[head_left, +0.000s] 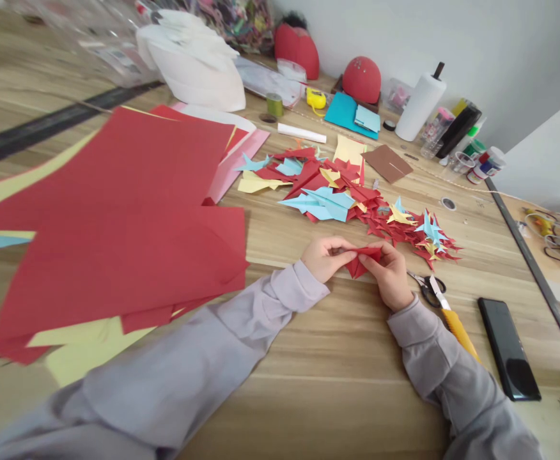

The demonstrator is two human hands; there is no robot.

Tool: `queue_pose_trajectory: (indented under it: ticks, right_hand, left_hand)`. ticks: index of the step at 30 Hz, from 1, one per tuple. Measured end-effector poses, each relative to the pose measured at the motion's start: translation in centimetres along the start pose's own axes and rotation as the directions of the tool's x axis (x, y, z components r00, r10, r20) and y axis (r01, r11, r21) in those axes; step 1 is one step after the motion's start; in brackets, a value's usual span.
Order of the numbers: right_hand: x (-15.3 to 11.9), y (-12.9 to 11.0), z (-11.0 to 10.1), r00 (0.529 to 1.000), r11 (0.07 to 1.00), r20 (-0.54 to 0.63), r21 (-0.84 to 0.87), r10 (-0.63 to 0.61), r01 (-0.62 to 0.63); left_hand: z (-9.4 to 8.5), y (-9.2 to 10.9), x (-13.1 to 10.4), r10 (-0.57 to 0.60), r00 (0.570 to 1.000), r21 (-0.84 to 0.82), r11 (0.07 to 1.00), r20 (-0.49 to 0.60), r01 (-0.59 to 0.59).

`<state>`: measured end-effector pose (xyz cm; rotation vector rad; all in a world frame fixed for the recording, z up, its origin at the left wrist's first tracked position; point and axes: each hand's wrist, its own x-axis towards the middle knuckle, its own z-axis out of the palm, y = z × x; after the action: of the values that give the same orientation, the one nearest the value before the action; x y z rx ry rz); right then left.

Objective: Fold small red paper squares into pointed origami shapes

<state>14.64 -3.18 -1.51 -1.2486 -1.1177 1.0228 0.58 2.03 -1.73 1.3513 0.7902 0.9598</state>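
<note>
Between my two hands is a small piece of folded red paper (355,268), held just above the wooden table (318,396). My left hand (325,257) pinches its left edge between thumb and fingers. On the other side, my right hand (389,275) grips the right edge, thumb on top. Behind my hands lies a long heap of folded paper shapes (309,176), mostly red with some light blue and yellow. A light blue paper plane (321,203) rests at the heap's near side. Fingertips behind the paper are partly hidden.
Large red paper sheets (131,211) cover the left side. Scissors (426,289), a yellow-handled cutter knife (457,329) and a black phone (509,348) lie right of my right hand. Bottles (421,105), a tape measure (315,98) and red domes (361,78) stand along the back.
</note>
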Motion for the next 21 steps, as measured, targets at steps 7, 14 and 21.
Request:
queue_pose_trajectory:
  ticks: [7, 14, 21]
  right_hand:
    - [0.0, 0.0, -0.2, 0.999, 0.997, 0.043, -0.065, -0.031, 0.034]
    - [-0.1, -0.2, 0.0, 0.996, 0.981, 0.081, -0.187, -0.044, 0.058]
    - [0.0, -0.1, 0.0, 0.99, 0.968, 0.14, -0.246, -0.009, 0.044]
  left_hand:
    - [-0.2, -0.9, 0.2, 0.214, 0.977, 0.037, 0.976, 0.004, -0.214]
    - [-0.2, -1.2, 0.2, 0.302, 0.953, 0.076, 0.951, -0.013, -0.3]
    - [-0.2, -0.5, -0.2, 0.345, 0.939, 0.111, 0.933, -0.003, -0.342]
